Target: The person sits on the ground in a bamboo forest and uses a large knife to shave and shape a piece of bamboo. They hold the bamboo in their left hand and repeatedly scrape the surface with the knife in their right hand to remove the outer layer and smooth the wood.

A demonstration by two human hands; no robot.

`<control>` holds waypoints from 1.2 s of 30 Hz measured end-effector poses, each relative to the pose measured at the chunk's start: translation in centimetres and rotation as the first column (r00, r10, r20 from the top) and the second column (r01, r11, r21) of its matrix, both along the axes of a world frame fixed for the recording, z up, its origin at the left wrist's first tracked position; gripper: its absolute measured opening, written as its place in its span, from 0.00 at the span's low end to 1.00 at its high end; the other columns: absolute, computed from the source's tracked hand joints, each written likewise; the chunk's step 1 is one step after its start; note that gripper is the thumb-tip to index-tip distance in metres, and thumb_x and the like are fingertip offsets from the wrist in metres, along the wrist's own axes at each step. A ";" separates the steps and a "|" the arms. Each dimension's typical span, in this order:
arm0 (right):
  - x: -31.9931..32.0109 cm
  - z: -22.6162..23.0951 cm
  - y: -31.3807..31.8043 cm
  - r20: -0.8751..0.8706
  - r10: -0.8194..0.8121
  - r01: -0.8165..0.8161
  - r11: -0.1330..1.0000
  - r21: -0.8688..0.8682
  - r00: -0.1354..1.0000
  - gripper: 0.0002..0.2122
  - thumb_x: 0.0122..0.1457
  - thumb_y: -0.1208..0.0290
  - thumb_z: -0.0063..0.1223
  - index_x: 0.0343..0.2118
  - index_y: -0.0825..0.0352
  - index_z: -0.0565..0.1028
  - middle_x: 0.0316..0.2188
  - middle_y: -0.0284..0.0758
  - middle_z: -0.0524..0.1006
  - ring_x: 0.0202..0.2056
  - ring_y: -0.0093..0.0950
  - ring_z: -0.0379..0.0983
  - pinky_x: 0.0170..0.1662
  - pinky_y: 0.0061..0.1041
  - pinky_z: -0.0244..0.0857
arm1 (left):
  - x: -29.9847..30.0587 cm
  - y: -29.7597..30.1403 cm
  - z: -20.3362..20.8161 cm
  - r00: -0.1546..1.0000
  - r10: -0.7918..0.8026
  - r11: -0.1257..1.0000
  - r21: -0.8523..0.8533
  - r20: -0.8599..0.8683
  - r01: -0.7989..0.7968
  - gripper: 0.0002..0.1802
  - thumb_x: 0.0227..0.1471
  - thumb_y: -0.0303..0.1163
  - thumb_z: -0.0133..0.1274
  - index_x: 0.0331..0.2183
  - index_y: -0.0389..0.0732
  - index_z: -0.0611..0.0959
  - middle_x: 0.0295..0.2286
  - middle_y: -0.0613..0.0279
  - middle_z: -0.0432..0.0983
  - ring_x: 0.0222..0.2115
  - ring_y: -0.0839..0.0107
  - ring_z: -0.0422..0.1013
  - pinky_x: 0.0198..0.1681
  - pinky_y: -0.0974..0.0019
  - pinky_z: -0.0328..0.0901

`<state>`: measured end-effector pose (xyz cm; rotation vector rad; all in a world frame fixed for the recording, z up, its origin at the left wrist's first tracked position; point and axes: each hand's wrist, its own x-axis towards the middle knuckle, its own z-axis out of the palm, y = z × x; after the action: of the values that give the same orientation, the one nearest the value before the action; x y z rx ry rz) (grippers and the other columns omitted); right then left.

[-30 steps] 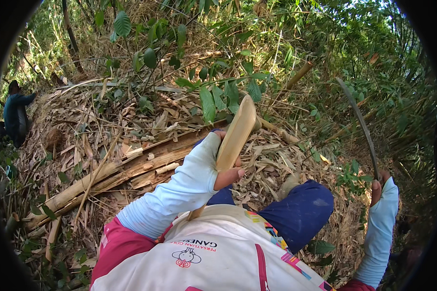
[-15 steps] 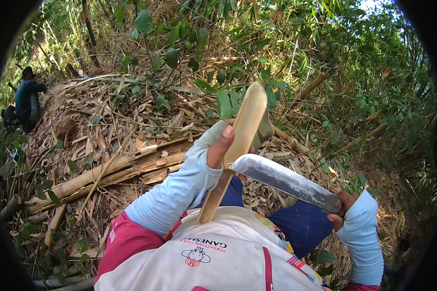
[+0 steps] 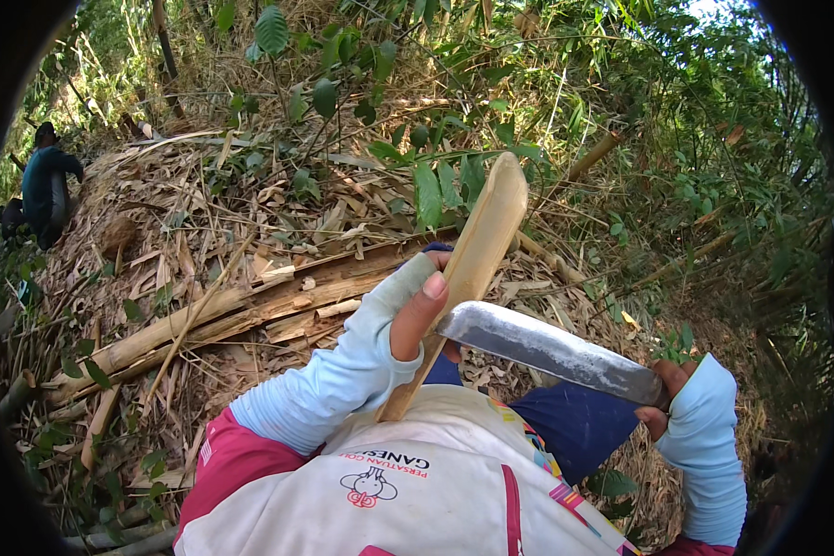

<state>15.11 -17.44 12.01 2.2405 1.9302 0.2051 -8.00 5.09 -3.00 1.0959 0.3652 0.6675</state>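
Note:
My left hand (image 3: 417,320), in a pale blue sleeve, is closed round the middle of a long split bamboo piece (image 3: 487,227). The piece slants upward, its rounded end pointing away from me and its narrow lower end against my shirt. My right hand (image 3: 669,397) grips a broad-bladed machete (image 3: 547,347); the fingers cover its handle. The worn grey blade reaches leftward, its tip at the bamboo just beside my left thumb. Whether the edge touches the bamboo I cannot tell.
A split, weathered bamboo log (image 3: 222,320) lies across the leaf litter to the left. Green leaves (image 3: 428,195) hang just beyond my hands, and a cut stem (image 3: 593,156) juts out at right. Another person (image 3: 46,185) crouches on the slope at far left.
The bamboo piece has turned and leaned slightly right, so less of its hollow inside shows. My right hand and the machete handle have shifted a little to the right.

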 end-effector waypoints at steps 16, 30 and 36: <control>0.7 2.3 -0.3 0.042 -0.107 0.108 0.993 -0.036 0.993 0.23 0.42 0.58 0.64 0.38 0.68 0.74 0.19 0.40 0.68 0.24 0.40 0.64 0.29 0.37 0.57 | -0.5 -2.6 -0.5 0.989 0.000 0.893 0.445 -0.146 0.066 0.25 0.63 0.44 0.45 0.53 0.35 0.68 0.30 0.62 0.72 0.29 0.74 0.69 0.34 0.70 0.65; 12.8 3.6 -3.7 -0.149 -0.450 0.459 0.729 0.508 0.881 0.18 0.65 0.60 0.50 0.46 0.73 0.72 0.25 0.29 0.70 0.27 0.20 0.63 0.30 0.20 0.57 | -1.5 -3.2 -0.9 0.993 0.005 0.863 0.502 -0.117 0.055 0.25 0.63 0.43 0.43 0.52 0.32 0.68 0.30 0.60 0.72 0.29 0.72 0.69 0.34 0.69 0.65; 9.8 -1.2 -5.6 -0.133 -0.115 0.172 0.797 0.579 0.984 0.27 0.61 0.45 0.48 0.45 0.70 0.72 0.25 0.29 0.67 0.27 0.23 0.62 0.32 0.24 0.57 | -0.6 -2.2 -1.6 0.996 0.053 0.958 0.284 -0.076 -0.029 0.27 0.63 0.47 0.42 0.53 0.35 0.67 0.28 0.66 0.70 0.23 0.82 0.64 0.26 0.76 0.60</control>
<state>24.92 -23.03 10.78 2.8084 1.9132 0.7970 -8.64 2.91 -4.56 1.3944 0.3716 0.7279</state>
